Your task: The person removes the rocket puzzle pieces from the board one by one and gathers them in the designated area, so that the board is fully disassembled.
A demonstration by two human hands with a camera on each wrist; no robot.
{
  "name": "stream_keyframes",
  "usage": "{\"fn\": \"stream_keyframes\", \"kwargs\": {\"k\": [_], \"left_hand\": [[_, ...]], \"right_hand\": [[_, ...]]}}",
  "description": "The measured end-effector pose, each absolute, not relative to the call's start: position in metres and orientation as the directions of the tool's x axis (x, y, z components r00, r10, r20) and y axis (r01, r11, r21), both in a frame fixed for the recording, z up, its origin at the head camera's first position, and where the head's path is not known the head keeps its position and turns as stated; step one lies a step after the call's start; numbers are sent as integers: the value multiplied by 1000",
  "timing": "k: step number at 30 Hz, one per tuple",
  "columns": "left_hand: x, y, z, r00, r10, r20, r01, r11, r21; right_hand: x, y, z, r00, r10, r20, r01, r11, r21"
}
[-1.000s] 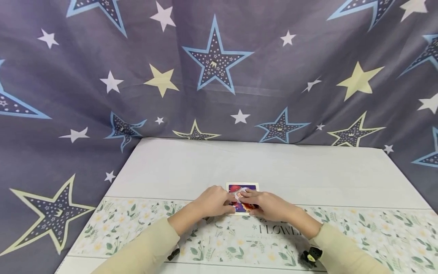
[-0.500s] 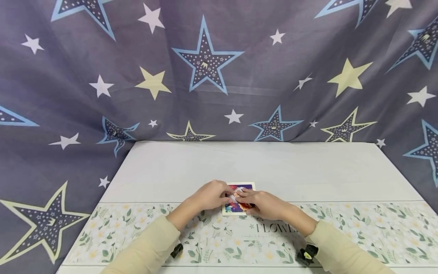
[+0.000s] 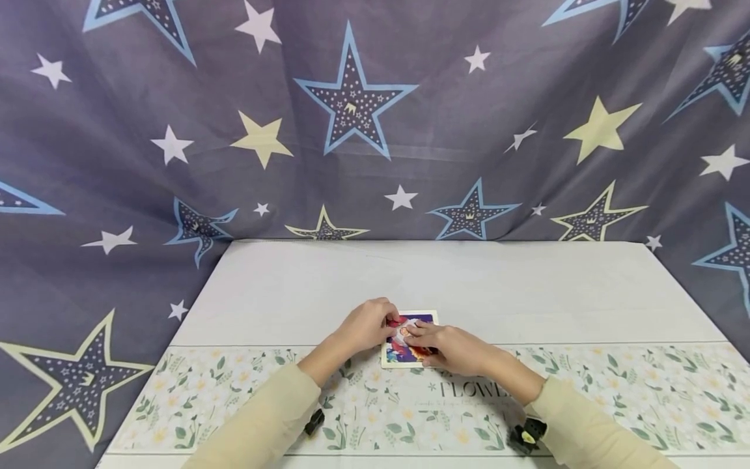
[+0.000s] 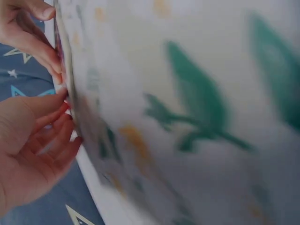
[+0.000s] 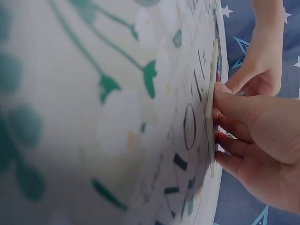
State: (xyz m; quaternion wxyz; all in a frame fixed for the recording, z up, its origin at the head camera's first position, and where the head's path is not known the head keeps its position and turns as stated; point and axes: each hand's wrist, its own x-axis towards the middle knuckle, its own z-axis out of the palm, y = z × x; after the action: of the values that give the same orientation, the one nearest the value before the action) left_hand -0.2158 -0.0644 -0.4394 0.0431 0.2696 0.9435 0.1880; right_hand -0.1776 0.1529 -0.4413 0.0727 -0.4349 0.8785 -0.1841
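A small picture board [image 3: 409, 362] with a cream border and a purple, red and white picture lies flat on the table. My left hand [image 3: 366, 324] is at its upper left corner, its thumb and curled fingertips pinching a thin red piece [image 4: 60, 110] that stands off the board in the left wrist view; its full shape is hidden. My right hand [image 3: 459, 348] rests on the board's right half, fingers extended across the picture, thumb by the near edge. In the right wrist view the board's cream edge [image 5: 212, 105] shows side-on against the fingertips. Much of the picture is covered.
A white table cover [image 3: 281, 286] with a floral band [image 3: 234, 397] and printed lettering [image 3: 474, 390] lies beneath. A star-patterned curtain [image 3: 422, 58] hangs behind and along the sides. A black wrist strap [image 3: 527, 435] shows below the right sleeve.
My left hand has moved up along the board's left edge, and its fingers have curled at the red part. The right hand stays on the picture. The head view has shifted slightly.
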Motion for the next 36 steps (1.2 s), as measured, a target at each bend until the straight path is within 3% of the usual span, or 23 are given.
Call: {"fn": "stream_keyframes", "kwargs": {"k": [8,26,36], "left_hand": [[-219,-50,-426,-914,396,-89,338,863,375],[-234,-37,-412,-919,323,-227,248,920,304],[-231,-38,-414,-923,319,-216,250,923,293]], "right_hand": [[-177,153,-441,-611,-791,35,-736,551,-394],[-179,150,-441,-624,-781,23,-728,571,-378],[-179,149,-441,-621,-783,24,-733,570,-371]]}}
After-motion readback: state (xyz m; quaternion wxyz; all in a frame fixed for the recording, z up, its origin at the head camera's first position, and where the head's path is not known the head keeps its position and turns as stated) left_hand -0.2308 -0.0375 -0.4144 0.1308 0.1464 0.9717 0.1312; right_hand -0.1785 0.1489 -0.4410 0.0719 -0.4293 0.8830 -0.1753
